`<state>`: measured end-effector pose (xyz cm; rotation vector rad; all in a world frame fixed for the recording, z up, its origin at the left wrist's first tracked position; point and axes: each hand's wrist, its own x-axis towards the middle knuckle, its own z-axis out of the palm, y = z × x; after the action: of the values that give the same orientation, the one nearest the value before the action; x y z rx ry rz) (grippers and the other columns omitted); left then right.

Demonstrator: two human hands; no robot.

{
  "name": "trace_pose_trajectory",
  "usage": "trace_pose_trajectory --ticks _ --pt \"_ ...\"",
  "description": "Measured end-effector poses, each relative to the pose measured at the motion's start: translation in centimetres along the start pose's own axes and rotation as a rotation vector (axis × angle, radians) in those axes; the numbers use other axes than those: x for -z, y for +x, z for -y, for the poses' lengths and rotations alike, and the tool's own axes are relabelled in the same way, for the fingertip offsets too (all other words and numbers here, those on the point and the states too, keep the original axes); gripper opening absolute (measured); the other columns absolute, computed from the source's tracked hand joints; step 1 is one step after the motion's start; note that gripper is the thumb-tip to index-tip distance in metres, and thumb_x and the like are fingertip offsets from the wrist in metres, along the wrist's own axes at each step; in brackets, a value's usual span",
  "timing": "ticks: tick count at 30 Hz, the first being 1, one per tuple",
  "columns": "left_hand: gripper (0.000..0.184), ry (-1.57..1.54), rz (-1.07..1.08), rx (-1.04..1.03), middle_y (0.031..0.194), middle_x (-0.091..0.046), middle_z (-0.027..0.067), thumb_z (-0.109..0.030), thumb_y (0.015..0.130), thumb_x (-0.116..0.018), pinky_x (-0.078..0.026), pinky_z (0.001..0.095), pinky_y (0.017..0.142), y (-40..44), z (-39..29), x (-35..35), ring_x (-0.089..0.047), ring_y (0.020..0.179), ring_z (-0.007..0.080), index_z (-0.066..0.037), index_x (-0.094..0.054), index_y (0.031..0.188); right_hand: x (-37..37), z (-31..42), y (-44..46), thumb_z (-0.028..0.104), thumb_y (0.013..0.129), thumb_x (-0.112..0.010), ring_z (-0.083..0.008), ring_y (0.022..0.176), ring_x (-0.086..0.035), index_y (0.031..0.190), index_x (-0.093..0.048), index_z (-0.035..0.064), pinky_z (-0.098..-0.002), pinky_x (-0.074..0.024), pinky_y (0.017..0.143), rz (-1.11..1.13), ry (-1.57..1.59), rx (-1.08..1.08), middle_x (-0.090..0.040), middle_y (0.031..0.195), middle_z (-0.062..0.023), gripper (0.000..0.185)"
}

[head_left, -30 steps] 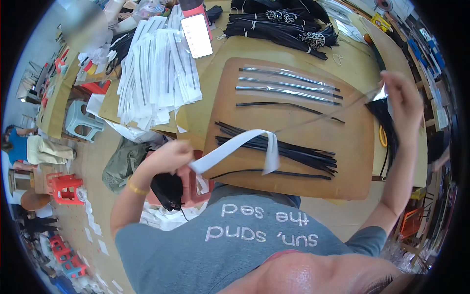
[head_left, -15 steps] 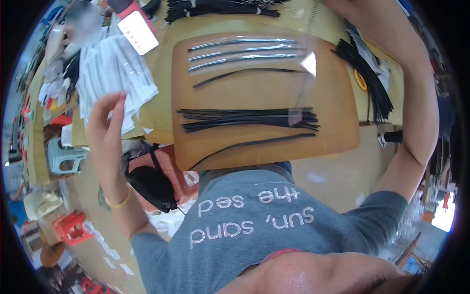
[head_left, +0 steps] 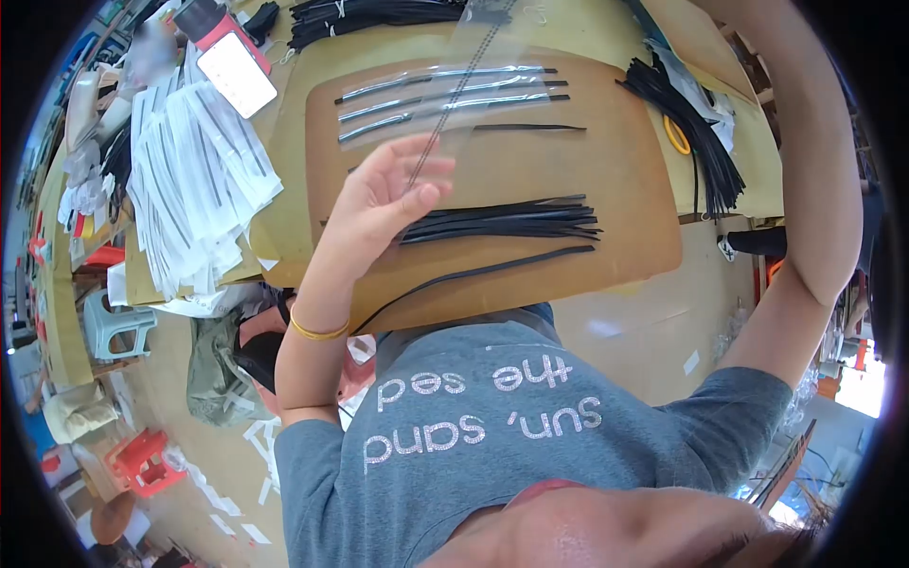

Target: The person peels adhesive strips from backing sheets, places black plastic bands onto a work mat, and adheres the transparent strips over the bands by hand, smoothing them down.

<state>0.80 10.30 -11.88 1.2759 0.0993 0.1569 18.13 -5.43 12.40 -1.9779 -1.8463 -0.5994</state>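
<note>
My left hand [head_left: 393,194] is over the brown board [head_left: 634,199], with fingers bent and thumb apart from them. A clear plastic film strip [head_left: 464,80] with a dark dotted line slants down from the top edge, and its lower end overlaps these fingers; no firm grip shows. My right forearm [head_left: 805,114] reaches past the top edge, so the right hand is out of sight. On the board lie three dark strips in clear sleeves [head_left: 521,85], a single black strip [head_left: 540,127], a bundle of black strips [head_left: 511,222] and a curved black strip [head_left: 473,273].
White paper-like strips [head_left: 199,180] are heaped at the left, beside a phone with a lit screen [head_left: 237,74]. A black bundle [head_left: 407,19] lies at the back. At the right are more black strips [head_left: 696,142] and an orange ring handle [head_left: 676,135].
My left hand has moved right, from beside the white strips to over the board. The clear film has shifted left and now overlaps its fingers. The view has shifted slightly.
</note>
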Motion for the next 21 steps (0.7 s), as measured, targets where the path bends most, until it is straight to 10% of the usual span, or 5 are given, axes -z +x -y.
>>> trace_pose_trajectory --ticks 21 --pt "0.016 -0.565 -0.356 0.079 0.095 -0.074 0.0080 -0.010 0.097 -0.067 -0.061 0.0255 0.070 -0.8 2.3 3.4 -0.071 0.083 0.0112 -0.003 -0.069 0.110 -2.1 -4.7 -9.7 -0.003 0.094 -0.061 -0.0096 0.071 -0.061 0.095 -0.066 -0.0021 -0.0246 -0.0517 0.065 -0.386 0.133 -0.346 -0.064 0.084 -0.0044 0.006"
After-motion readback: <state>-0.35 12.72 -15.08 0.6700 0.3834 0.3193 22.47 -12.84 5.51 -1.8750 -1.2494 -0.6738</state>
